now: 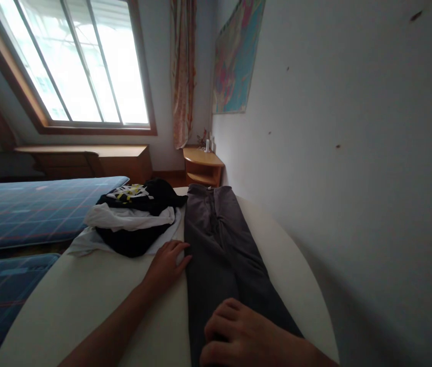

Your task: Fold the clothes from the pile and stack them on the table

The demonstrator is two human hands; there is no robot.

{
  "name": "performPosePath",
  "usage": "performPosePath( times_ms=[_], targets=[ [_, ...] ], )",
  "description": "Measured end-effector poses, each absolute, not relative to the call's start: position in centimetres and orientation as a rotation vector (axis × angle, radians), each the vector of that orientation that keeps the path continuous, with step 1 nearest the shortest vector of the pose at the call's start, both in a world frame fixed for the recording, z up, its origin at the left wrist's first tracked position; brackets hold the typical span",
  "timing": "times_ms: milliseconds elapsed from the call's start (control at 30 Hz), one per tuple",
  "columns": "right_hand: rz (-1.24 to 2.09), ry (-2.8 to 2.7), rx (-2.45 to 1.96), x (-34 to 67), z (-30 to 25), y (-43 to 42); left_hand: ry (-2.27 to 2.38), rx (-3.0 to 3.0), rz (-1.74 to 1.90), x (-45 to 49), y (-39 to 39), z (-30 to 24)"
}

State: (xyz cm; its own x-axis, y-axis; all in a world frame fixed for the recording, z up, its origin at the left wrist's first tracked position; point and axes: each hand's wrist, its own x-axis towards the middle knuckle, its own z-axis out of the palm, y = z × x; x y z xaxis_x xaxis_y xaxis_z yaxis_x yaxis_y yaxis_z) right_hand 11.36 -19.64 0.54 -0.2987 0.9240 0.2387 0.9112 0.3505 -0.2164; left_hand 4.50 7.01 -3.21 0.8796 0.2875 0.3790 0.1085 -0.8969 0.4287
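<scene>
A pair of dark grey trousers [221, 239] lies stretched lengthwise along a white table [85, 295]. My left hand [166, 265] rests flat on the table at the trousers' left edge, fingers stretched out and touching the fabric. My right hand [238, 331] presses on the near end of the trousers with its fingers curled under, knuckles up. What is under those fingers is hidden. A heap of black and white clothes [135, 219] lies just beyond my left hand.
A bare wall [353, 153] runs close along the right of the table. Blue checked beds [28, 209] stand to the left. At the back are a window [81, 66], a low wooden cabinet [97, 160], a corner shelf [202, 165] and a curtain [183, 71].
</scene>
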Motion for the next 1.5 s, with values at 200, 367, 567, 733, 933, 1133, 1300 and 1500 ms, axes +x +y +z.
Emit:
performPosePath(
  times_ms=[200, 367, 567, 733, 933, 1133, 1300, 1500],
  targets=[
    [-0.244, -2.274, -1.662, 8.6, -3.0, -18.6, 0.32, 2.637, 0.648, 4.7, 7.1, -3.7],
    [-0.399, -2.34, -1.59, 7.5, -1.7, -18.6, 0.315, 2.596, 0.665, 4.7, 7.5, -4.1],
    [-0.311, -2.528, -1.502, 6.3, -4.6, -18.0, 0.392, 2.486, 0.708, 4.9, 7.8, -4.7],
    [-0.224, -2.467, -1.556, 5.7, -6.9, -17.4, 0.372, 2.503, 0.727, 5.0, 8.0, -5.0],
    [0.088, -2.41, -1.436, 9.5, 0.5, -21.0, 0.048, 2.631, 0.801, 4.3, 6.0, -3.2],
    [0.343, -1.963, -2.031, 16.5, 4.4, -24.7, -0.661, 2.572, 0.282, 1.9, -2.0, 0.9],
    [0.493, -1.847, -2.087, 18.6, 3.2, -25.7, -0.917, 2.624, 0.069, 0.8, -5.3, 1.4],
    [0.426, -2.072, -1.975, 17.0, 2.7, -25.3, -0.976, 2.728, 0.066, 1.2, -4.8, 1.2]
  ],
)
